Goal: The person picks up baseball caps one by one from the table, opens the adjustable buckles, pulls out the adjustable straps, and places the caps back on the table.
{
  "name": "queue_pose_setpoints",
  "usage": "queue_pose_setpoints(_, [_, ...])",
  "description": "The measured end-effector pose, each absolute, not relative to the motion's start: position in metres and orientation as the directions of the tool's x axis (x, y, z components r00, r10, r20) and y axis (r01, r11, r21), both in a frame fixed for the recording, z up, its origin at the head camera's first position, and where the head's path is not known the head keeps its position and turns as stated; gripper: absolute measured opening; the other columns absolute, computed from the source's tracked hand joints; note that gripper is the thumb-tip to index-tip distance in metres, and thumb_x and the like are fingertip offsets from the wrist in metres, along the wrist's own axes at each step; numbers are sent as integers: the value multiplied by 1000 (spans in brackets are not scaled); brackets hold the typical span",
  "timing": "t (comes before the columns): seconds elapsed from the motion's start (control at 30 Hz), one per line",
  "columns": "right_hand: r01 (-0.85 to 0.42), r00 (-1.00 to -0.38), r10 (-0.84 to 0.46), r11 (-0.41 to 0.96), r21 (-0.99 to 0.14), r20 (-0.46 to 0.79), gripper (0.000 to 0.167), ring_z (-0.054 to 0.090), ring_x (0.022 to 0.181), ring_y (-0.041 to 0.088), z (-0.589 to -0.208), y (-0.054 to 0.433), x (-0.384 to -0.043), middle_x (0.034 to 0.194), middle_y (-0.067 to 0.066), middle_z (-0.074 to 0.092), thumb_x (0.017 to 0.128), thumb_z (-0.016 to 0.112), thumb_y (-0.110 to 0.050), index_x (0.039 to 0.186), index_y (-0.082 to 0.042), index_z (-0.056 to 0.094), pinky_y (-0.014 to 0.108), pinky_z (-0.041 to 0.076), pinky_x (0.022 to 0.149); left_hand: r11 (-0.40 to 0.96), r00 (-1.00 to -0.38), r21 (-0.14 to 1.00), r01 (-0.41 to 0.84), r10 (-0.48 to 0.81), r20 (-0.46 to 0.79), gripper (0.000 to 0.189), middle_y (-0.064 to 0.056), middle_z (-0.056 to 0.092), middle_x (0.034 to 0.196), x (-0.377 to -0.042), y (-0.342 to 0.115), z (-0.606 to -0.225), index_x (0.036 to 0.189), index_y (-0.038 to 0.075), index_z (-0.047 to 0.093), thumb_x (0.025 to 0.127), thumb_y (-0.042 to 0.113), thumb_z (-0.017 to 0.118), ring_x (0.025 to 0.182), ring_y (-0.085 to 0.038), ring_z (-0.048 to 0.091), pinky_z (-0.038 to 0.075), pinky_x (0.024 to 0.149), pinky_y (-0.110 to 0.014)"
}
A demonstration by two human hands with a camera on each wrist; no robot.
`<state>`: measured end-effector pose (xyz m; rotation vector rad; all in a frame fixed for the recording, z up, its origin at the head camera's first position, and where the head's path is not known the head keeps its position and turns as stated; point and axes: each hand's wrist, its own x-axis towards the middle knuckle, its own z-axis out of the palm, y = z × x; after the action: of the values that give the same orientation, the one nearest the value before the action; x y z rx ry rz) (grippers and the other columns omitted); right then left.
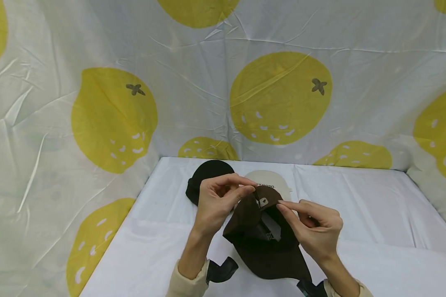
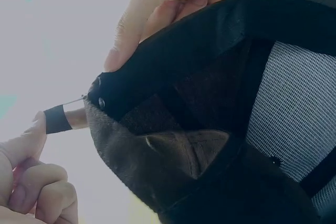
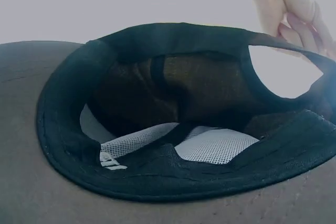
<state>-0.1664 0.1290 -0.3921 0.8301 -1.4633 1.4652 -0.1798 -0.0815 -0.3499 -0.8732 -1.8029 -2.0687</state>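
A dark brown baseball cap (image 1: 269, 262) is held up over the white table, its brim toward me and its inside showing. The thumb and forefinger of my left hand (image 1: 217, 204) pinch the cap's back at the upper left, by a narrow dark strap (image 2: 56, 119). My right hand (image 1: 316, 225) pinches the cap's back edge on the other side. Between the two hands shows a small pale patch (image 1: 263, 202). White mesh (image 3: 215, 146) and a dark sweatband (image 3: 157, 190) line the inside. The strap's fastening is partly hidden by fingers.
Behind my left hand lies a black hat (image 1: 212, 169). A beige cap (image 1: 273, 178) with dark lettering sits behind the brown one, partly covered by it. The white table (image 1: 364, 206) meets a curtain (image 1: 193, 82) printed with lemons at its back and left.
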Motion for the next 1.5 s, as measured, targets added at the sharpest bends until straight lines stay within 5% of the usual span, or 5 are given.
queue_pose_setpoints(0.17, [-911, -379, 159, 108, -398, 912, 7, 20, 48, 0, -390, 131, -167, 50, -6, 25, 76, 83, 10, 80, 5, 81, 9, 13, 47, -185, -780, 805, 564, 201, 592, 12, -7, 53, 59, -181, -80, -350, 96, -10, 77, 91, 1, 77, 54, -10, 33, 29, 48, -27])
queue_pose_setpoints(0.53, [-888, -381, 273, 160, -432, 884, 6, 18, 49, 2, -378, 139, -163, 50, -5, 24, 73, 79, 16, 74, 10, 78, 8, 12, 49, -98, -746, 759, 644, 141, 651, 15, -2, 43, 54, -177, -72, -350, 101, -5, 79, 86, -4, 80, 49, -9, 27, 23, 44, -23])
queue_pose_setpoints(1.0, [-845, -382, 494, 155, -511, 781, 4, 20, 51, -1, -361, 150, -157, 49, -5, 25, 70, 75, 22, 72, 18, 74, 16, 6, 47, 80, -515, 510, 856, 54, 856, 18, 2, 35, 57, -172, -27, -365, 103, -7, 80, 85, -4, 81, 54, -3, 30, 26, 48, -17])
queue_pose_setpoints(1.5, [-814, -397, 565, 147, -562, 723, 4, 20, 47, 0, -359, 150, -155, 47, -6, 24, 71, 74, 23, 73, 20, 74, 20, 6, 44, 107, -450, 452, 885, -50, 892, 19, 1, 40, 57, -169, 4, -384, 102, -9, 79, 84, -4, 82, 51, -3, 32, 26, 43, -13])
